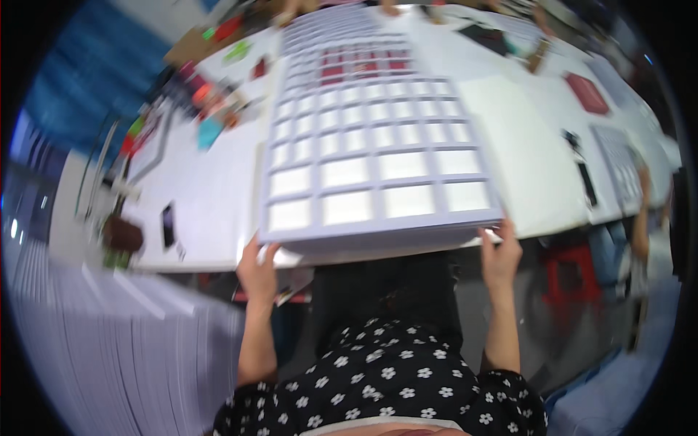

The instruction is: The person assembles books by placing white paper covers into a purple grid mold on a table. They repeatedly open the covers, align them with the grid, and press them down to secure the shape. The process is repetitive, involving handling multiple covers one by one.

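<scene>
At the near edge of the white counter (211,196), the left hand (258,272) and right hand (500,254) each pinch a near corner of the large gridded sheet stack (371,152). Recommended: keep both grips level and the stack edges aligned, avoiding sag.

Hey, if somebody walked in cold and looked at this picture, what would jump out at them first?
The big pale grid sheet of square windows fills the middle, lying on the white table, with a few dark red squares showing near its far end. The left hand and right hand grip its near corners at the table edge. A jumble of colourful small items sits at the far left of the table.
</scene>
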The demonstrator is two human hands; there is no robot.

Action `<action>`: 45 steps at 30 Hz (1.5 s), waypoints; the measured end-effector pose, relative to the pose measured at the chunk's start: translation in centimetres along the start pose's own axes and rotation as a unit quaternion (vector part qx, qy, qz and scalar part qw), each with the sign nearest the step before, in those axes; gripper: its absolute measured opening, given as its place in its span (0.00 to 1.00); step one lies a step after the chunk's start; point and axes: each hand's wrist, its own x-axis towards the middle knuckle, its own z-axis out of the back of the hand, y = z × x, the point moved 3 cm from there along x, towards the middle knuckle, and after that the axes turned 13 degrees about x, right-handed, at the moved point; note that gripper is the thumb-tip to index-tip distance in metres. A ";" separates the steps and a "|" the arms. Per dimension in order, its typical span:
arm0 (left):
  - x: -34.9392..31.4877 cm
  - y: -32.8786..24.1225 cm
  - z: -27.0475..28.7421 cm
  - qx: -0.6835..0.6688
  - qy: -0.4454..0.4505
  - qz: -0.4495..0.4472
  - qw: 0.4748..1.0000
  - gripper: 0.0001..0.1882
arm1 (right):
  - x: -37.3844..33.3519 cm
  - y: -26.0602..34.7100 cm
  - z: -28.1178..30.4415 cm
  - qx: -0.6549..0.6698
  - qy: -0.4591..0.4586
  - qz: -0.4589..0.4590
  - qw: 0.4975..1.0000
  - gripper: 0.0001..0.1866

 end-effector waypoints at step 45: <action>3.2 -1.3 5.7 -0.290 -0.041 0.052 0.955 0.20 | 2.0 -15.0 11.0 0.577 -0.265 -0.254 0.730 0.09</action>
